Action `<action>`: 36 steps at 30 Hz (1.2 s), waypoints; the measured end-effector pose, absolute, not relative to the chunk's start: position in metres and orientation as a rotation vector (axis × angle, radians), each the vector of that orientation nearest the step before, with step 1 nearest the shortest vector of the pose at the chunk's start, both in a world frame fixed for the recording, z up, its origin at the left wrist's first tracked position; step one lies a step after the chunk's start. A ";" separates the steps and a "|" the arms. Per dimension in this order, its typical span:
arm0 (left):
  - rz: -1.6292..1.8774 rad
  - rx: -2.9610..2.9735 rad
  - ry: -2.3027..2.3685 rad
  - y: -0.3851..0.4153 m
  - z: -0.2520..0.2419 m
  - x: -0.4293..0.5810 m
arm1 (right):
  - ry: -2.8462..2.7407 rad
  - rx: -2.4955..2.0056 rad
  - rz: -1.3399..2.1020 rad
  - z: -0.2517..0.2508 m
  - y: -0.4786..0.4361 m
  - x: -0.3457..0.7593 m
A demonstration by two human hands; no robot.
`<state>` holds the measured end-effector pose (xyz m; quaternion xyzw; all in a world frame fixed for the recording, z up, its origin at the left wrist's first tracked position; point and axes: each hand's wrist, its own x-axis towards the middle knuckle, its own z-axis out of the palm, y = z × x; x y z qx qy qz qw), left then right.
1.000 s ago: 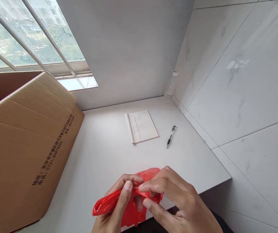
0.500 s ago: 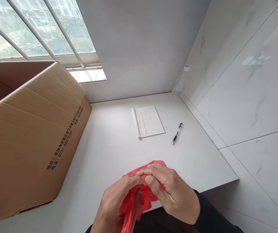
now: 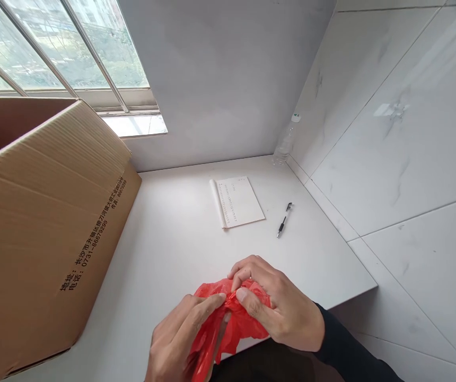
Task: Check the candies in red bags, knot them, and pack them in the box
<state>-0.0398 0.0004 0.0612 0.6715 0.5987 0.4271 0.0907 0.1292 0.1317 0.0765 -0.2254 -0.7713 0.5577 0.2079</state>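
Observation:
A crumpled, thin red plastic bag point(image 3: 228, 337) is bunched between my two hands at the front edge of the white table. My left hand point(image 3: 180, 334) is closed on its left side, with a gathered strip of the bag hanging below the palm. My right hand point(image 3: 278, 305) pinches the bag between thumb and fingers near its gathered middle. The fingertips of both hands almost meet there. Whether the bag contains anything cannot be seen.
An open notepad point(image 3: 239, 202) and a black pen point(image 3: 284, 220) lie on the white table point(image 3: 164, 239). In the far corner stands a clear plastic bottle point(image 3: 286, 142). A large open cardboard box point(image 3: 49, 223) occupies the left side, below a barred window point(image 3: 61, 53).
My left thumb and index finger have shifted along the bag's gathered part, and my right fingers have lifted and curled more. The whole view has moved slightly, so the table things appear further left.

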 end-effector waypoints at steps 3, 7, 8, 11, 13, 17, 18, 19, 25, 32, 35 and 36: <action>1.234 2.025 1.823 0.000 0.058 -0.041 | -2.129 -0.679 1.524 0.077 0.129 0.127; 1.228 1.984 1.896 -0.003 0.054 -0.040 | -2.129 -0.721 1.484 0.076 0.127 0.126; 1.233 1.971 1.905 -0.004 0.053 -0.041 | -2.125 -0.731 1.492 0.075 0.127 0.126; 1.267 1.937 1.911 -0.005 0.051 -0.040 | -2.117 -0.760 1.533 0.073 0.127 0.129; 1.289 1.898 1.917 -0.005 0.051 -0.040 | -2.122 -0.779 1.556 0.071 0.127 0.130; 1.311 1.786 1.880 -0.005 0.052 -0.040 | -2.189 -0.720 1.612 0.070 0.125 0.131; 1.307 1.787 1.855 -0.005 0.051 -0.041 | -2.209 -0.709 1.608 0.070 0.125 0.130; 1.287 1.810 1.837 -0.005 0.051 -0.043 | -2.220 -0.716 1.594 0.070 0.125 0.130; 1.179 1.652 2.071 -0.006 0.057 -0.058 | -2.035 -0.943 1.489 0.070 0.133 0.137; 1.309 0.872 2.125 -0.013 0.070 -0.058 | -1.829 -1.014 1.623 0.070 0.138 0.146; 1.414 0.784 1.966 -0.016 0.065 -0.055 | -1.782 -0.937 1.672 0.072 0.133 0.144; 1.458 0.753 1.906 -0.015 0.064 -0.053 | -1.754 -0.902 1.703 0.073 0.131 0.144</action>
